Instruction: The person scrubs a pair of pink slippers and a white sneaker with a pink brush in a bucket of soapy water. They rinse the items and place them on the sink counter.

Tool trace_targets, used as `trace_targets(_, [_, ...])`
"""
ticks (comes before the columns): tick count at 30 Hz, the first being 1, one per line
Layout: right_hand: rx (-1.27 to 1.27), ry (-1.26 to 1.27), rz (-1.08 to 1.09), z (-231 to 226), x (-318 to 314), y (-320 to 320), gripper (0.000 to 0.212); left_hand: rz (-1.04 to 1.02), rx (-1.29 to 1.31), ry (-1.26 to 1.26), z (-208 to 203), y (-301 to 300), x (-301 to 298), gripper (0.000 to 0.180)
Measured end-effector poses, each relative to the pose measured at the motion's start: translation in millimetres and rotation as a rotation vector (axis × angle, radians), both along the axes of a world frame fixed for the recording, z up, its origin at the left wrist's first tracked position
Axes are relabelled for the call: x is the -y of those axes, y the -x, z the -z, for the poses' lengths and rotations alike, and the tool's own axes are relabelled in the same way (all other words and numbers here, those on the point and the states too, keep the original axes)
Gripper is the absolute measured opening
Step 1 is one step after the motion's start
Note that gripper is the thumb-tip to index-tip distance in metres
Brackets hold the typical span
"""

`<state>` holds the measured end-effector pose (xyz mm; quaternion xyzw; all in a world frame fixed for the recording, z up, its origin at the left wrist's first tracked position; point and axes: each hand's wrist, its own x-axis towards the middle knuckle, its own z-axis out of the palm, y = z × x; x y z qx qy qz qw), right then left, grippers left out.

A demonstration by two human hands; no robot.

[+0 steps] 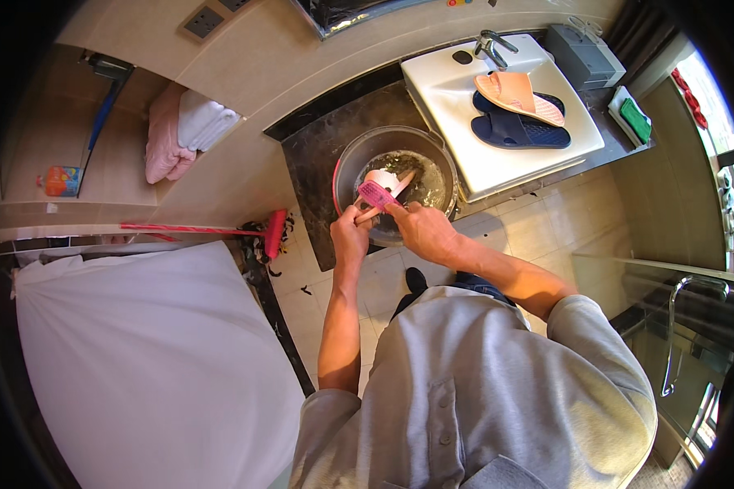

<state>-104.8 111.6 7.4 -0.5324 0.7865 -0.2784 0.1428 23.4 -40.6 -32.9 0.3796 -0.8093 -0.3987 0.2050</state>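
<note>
Over a round dark basin [344, 159] of water, my left hand [350, 236] is closed on the end of a peach slipper [408, 181]. A pink scrub brush [376, 196] lies against the slipper, gripped by my right hand [426, 233]. The brush covers part of the slipper, and a pale patch, perhaps its strap or foam, shows just above. Foam floats on the water. On the white sink [440, 106] to the right, a matching peach slipper [514, 94] rests on top of a pair of navy slippers [510, 132].
The basin stands on a dark stone counter [310, 155]. Behind the slippers rises a chrome faucet [491, 49]; a grey box [583, 61] and a green cloth [634, 120] are farther right. At left are a red broom [276, 235] and a white-covered surface [155, 350].
</note>
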Motion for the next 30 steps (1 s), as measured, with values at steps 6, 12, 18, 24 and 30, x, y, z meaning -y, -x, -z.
trace_targets(6, [0.015,-0.109,0.077,52.8,27.8,49.9,0.024,0.124,0.042,0.162,-4.4,-5.3,-3.7,0.013])
trace_targets(12, [-0.009,-0.053,-0.065,15.4,7.3,23.2,0.028,0.202,-0.1,0.18,4.3,-8.2,-5.7,0.015])
trace_targets(18, [-0.037,-0.105,-0.056,47.4,18.4,20.3,0.028,0.239,-0.079,0.247,7.0,-12.1,-5.0,0.015])
trace_targets(24, [-0.049,-0.216,-0.006,61.8,30.6,32.6,0.021,0.279,-0.037,0.136,1.0,-16.4,-3.1,0.033])
trace_targets(30, [0.0,-0.265,0.036,72.5,39.1,31.7,0.021,0.139,-0.078,-0.033,-1.7,-14.8,-0.3,0.052])
